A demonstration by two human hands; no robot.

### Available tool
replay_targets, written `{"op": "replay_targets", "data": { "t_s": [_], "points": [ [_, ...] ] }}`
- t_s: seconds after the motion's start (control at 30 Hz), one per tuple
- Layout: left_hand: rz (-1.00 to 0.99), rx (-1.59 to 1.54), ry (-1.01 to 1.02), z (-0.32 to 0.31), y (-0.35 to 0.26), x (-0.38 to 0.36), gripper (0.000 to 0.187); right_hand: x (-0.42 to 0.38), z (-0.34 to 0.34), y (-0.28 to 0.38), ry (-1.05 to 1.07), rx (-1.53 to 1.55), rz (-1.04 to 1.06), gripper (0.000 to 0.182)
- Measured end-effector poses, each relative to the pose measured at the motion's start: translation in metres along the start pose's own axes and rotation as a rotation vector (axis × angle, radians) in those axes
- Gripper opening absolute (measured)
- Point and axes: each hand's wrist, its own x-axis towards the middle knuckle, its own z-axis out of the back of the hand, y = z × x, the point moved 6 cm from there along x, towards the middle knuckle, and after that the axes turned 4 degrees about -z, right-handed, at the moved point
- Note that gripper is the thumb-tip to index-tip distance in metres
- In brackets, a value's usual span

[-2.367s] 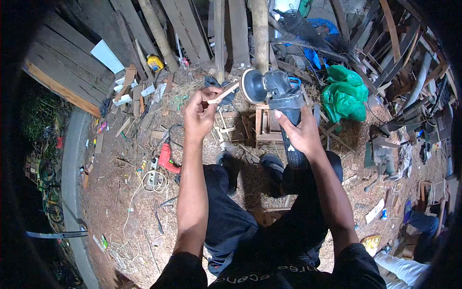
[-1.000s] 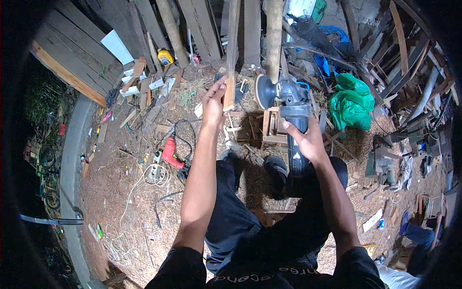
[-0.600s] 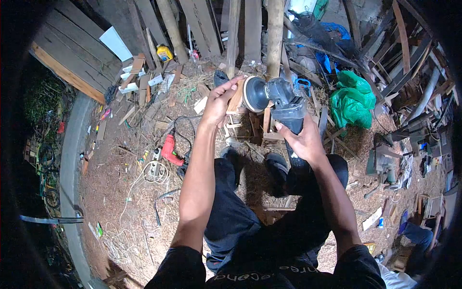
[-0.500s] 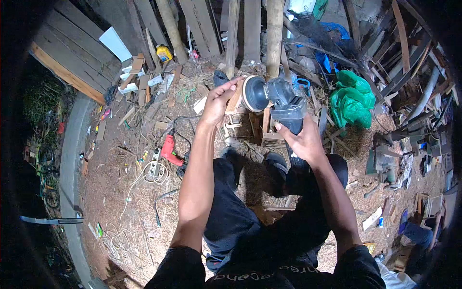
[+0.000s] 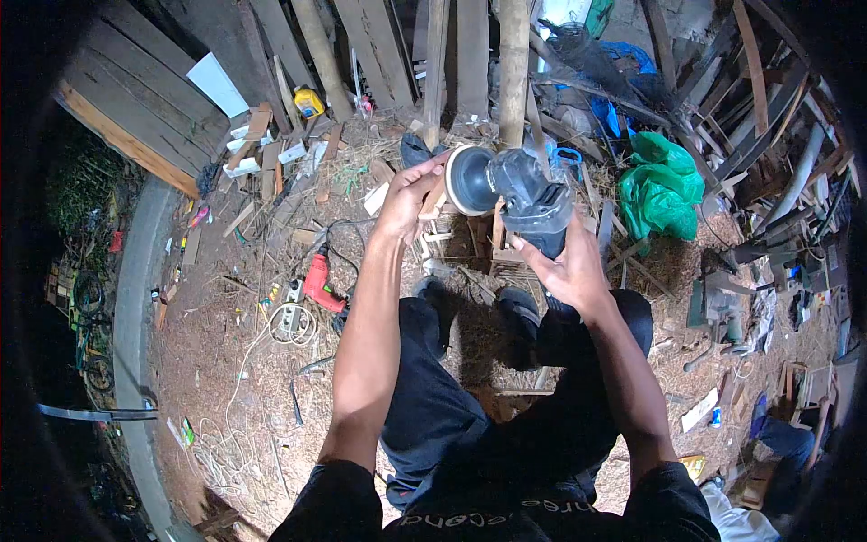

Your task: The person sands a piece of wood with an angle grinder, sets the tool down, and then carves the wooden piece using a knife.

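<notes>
In the head view my right hand (image 5: 573, 269) is wrapped round the body of a dark angle grinder (image 5: 535, 200). A round black sanding pad (image 5: 471, 179) with a pale rim is fitted at its head, facing left. My left hand (image 5: 412, 200) grips a small piece of wood (image 5: 433, 200) by its left side, right at the pad's face. Part of the wood is hidden behind the fingers and the pad. Both hands are held out in front, above my knees and shoes.
A red power drill (image 5: 320, 282) and a white power strip (image 5: 291, 309) with coiled cord lie on the littered ground at left. A green plastic bag (image 5: 661, 188) sits at right. Boards and posts (image 5: 513, 72) stand at the back; a bench vise (image 5: 722, 307) is far right.
The grinder's head has shifted slightly left and its pad has turned, so the pad's back shows more. My left hand has stayed almost in place with the wood.
</notes>
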Motion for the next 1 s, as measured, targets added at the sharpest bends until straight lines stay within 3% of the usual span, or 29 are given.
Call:
{"op": "replay_targets", "data": {
  "t_s": [0.3, 0.4, 0.7, 0.8, 0.9, 1.0],
  "points": [
    [0.039, 0.034, -0.054, 0.006, 0.003, 0.002, 0.034, -0.001, 0.003, 0.001, -0.013, 0.018, 0.004, 0.063],
    [0.031, 0.121, -0.118, -0.004, 0.005, 0.001, 0.034, -0.002, 0.001, 0.007, 0.013, 0.098, -0.090, 0.060],
    [0.003, -0.103, 0.019, 0.003, -0.010, -0.001, 0.038, 0.003, 0.010, 0.000, -0.090, 0.039, -0.021, 0.056],
    [-0.030, -0.059, -0.080, -0.003, -0.011, 0.000, 0.040, 0.003, 0.010, 0.001, -0.101, 0.058, -0.026, 0.057],
    [-0.161, 0.076, -0.344, 0.018, 0.006, 0.012, 0.042, 0.005, 0.010, -0.015, -0.134, -0.027, -0.074, 0.057],
    [-0.096, 0.325, -0.376, 0.030, 0.012, 0.010, 0.041, 0.008, 0.021, -0.020, -0.148, -0.005, -0.147, 0.055]
  ]
}}
